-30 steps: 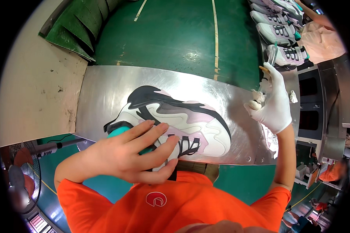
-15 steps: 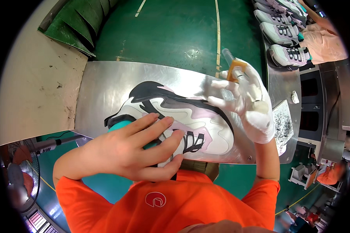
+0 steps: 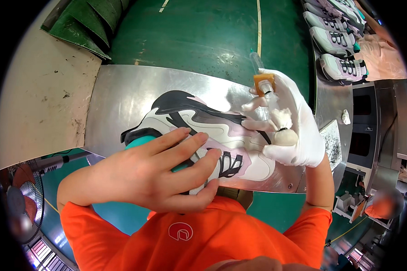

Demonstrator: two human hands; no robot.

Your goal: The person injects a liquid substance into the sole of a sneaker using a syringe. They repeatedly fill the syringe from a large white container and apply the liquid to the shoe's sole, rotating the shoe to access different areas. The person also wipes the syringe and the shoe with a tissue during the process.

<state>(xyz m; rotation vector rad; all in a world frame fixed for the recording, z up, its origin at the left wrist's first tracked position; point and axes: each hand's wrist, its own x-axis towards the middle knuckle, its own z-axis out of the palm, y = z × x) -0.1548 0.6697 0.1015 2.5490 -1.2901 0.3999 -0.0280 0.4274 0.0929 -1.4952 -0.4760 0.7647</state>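
A white, lilac and black sneaker [image 3: 208,127] lies tilted on its side on the metal tabletop [image 3: 117,97], its toe to the right. Across its collar and laces rests my bare left hand [image 3: 153,174], fingers curved over the upper and holding it. Teal lining shows beside that hand. My right hand [image 3: 300,122], in a white glove, is closed on a clear syringe-like dispenser [image 3: 256,62] with an orange block [image 3: 260,84] around it. A cloth-wrapped pad [image 3: 285,137], tied with a dark band, sits in the same palm. Gloved fingertips are by the sole edge near the toe; contact is unclear.
Beyond the metal top runs a green surface [image 3: 190,36] with pale tape lines. Several similar sneakers [image 3: 343,67] stand at the far right near another person's arm. A black-speckled white board [image 3: 332,144] and a small white scrap [image 3: 346,117] lie right. At left is a pale panel [image 3: 45,95].
My right hand has turned and come lower and closer to the toe, bringing the dispenser with it. My left hand and the sneaker have shifted only slightly in the picture.
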